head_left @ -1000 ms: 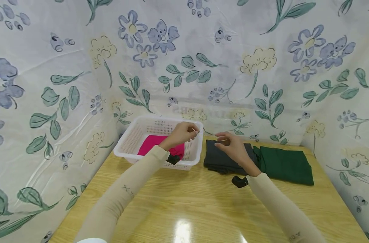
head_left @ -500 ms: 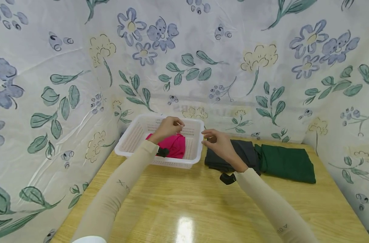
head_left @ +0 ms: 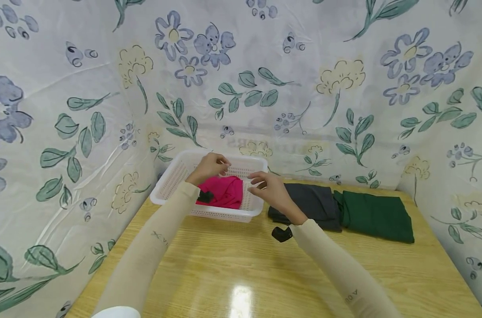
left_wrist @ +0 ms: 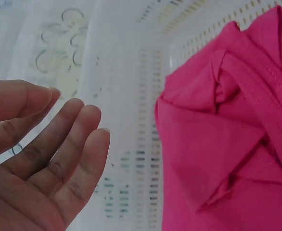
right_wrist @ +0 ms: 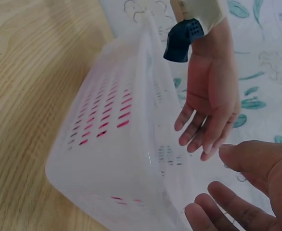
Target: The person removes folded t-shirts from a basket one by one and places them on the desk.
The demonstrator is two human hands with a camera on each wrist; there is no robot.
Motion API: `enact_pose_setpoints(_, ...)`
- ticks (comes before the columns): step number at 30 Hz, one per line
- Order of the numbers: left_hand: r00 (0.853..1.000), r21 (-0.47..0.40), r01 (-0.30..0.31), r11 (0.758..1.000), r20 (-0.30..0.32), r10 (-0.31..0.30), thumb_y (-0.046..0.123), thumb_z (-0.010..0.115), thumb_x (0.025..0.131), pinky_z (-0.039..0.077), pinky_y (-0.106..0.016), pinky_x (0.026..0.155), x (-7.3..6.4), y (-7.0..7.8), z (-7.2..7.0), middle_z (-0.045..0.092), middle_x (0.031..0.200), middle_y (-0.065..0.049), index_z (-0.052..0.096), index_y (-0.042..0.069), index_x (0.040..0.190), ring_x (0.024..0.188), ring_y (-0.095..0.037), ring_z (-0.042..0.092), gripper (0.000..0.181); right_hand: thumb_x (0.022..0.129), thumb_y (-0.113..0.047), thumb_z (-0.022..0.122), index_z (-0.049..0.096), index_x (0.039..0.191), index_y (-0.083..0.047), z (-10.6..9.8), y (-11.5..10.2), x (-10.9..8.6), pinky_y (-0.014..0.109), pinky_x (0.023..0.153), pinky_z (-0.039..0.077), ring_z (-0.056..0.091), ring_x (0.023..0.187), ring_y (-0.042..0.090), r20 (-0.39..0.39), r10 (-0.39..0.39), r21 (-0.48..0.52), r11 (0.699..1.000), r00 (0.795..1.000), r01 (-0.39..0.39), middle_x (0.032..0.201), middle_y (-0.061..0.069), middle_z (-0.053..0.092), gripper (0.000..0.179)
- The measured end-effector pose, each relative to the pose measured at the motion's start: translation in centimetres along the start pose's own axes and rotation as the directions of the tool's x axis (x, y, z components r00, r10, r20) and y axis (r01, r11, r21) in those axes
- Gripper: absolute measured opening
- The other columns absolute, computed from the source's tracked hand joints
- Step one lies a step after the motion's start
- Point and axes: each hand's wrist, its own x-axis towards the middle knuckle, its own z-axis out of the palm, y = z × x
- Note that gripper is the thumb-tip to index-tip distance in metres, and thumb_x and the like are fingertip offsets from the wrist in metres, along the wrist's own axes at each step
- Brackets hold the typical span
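A bright pink folded cloth [head_left: 227,193] lies inside a white perforated plastic basket [head_left: 258,211] at the back of the table. Over the basket hovers my left hand [head_left: 209,168], fingers loosely bent and holding nothing. In the left wrist view that hand [left_wrist: 44,159] is apart from the pink cloth [left_wrist: 203,144], whose folds and seam show. My right hand [head_left: 270,191] hangs by the basket's right rim, thumb and fingers spread with nothing between them. The right wrist view has both the right hand [right_wrist: 247,192] and the left hand [right_wrist: 211,101] near the rim.
Right of the basket lie a folded dark grey cloth [head_left: 314,203] and a folded dark green cloth [head_left: 378,215], side by side. The wooden table [head_left: 225,256] extends in front. A floral curtain [head_left: 265,123] stands behind and at both sides.
Both hands have moved left; the left now hovers further over the basket, and the right has gone from above the grey cloth to the basket's right rim. The pink cloth is more visible.
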Motion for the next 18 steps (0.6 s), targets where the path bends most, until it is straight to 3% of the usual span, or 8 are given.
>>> enact_pose_setpoints(7,0.998,-0.018,0.069,0.997,-0.009,-0.069,0.013,0.057,0.103,0.060,-0.039,0.078,0.3,-1.9,-0.9,0.070,0.111,-0.022,0.069,-0.007,0.121,0.094,-0.032,0.072,0.030,0.097,-0.019,0.075,0.067,0.133,-0.015,1.6,-0.5,0.7,0.039,0.083,0.058,0.069,0.102,0.025,0.064,0.057,-0.025,0.998,0.996,-0.055,0.124,0.014,0.069,0.038)
enact_pose_setpoints(12,0.996,0.008,0.085,0.996,0.011,-0.085,0.011,0.056,0.103,0.060,-0.044,0.082,0.0,-2.3,-1.6,0.068,0.118,-0.025,0.066,-0.009,0.125,0.097,-0.035,0.071,0.032,0.096,-0.023,0.076,0.065,0.136,-0.015,2.6,-0.7,1.4,0.038,0.084,0.057,0.068,0.105,0.026,0.108,0.085,-0.043,0.996,0.990,-0.081,0.126,0.013,0.068,0.042)
enact_pose_setpoints(18,0.988,0.029,0.145,0.989,0.040,-0.147,0.014,0.057,0.104,0.058,-0.050,0.089,-0.3,-2.9,-2.8,0.065,0.121,-0.025,0.065,-0.009,0.127,0.105,-0.042,0.067,0.033,0.096,-0.025,0.076,0.064,0.137,-0.014,3.5,-1.0,2.3,0.040,0.084,0.057,0.067,0.109,0.030,0.143,0.114,-0.065,0.992,0.983,-0.106,0.132,0.018,0.065,0.044)
